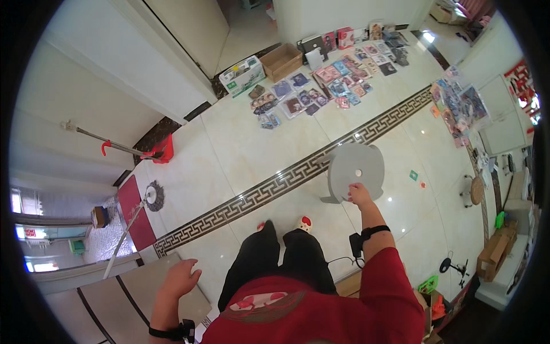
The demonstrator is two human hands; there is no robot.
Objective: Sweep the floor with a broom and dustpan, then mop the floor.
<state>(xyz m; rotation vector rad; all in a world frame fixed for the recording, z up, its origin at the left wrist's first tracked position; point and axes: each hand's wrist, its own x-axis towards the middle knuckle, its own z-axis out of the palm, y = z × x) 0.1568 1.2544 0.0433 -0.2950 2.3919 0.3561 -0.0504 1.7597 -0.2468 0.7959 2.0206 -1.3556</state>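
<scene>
My right hand [360, 194], its fingers curled, is over the near edge of a grey plastic stool [350, 161]. The stool's seat has a small round hole and one leg shows at the left. Whether the fingers grip the stool's edge or only overlap it in view cannot be told. At the lower left, my left hand [182, 277] hangs with thumb and fingers apart and nothing in it. Below that hand, in view, lies a beige surface with dark stripes [129, 296]. Both forearms wear black straps with small devices.
Plastic-wrapped packets [339, 81] cover the floor by the far wall, beside an open cardboard box [281, 62] and a printed carton [242, 76]. More packets [459, 107] lie at right. A mop [152, 195] and red dustpan [165, 148] stand left; a round stool [476, 190] stands right.
</scene>
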